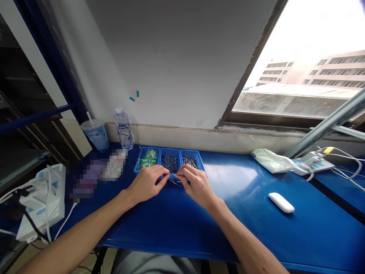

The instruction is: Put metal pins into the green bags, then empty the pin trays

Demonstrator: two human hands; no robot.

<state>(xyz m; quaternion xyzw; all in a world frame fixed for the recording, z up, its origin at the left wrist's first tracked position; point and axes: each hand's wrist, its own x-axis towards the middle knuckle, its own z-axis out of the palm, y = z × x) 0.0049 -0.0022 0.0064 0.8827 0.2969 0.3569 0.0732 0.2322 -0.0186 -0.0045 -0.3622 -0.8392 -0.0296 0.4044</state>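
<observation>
Working fingertip to fingertip at the front of 3 blue bins point(202, 165)

The left hand point(147, 184) and right hand point(197, 186) meet just in front of the bins, nearly touching. On each, thumb and index finger bend together at the tips in what looks like a pinch; whether a small piece is caught there, I cannot tell. A few slender metal pieces point(176, 183) lie loose on the counter point(182, 228), between the hands and close to the front of the bins. More dark metal pieces point(170, 162) fill the middle bin, others sit in the right bin, and green and clear items point(148, 158) occupy the left.

Progress is a judgement: the work looks partway along, with all 3 bins stocked and the loose pieces on the counter left to deal with.

Behind the bins, the wall point(176, 76) limits reach. Leftward, a water bottle point(123, 129) and a blurred item point(114, 167) narrow the room. Rightward, open blue surface runs to a white case point(281, 202). Toward the body, there is space between the bins and the counter's near edge, partly crossed by the forearms.
</observation>
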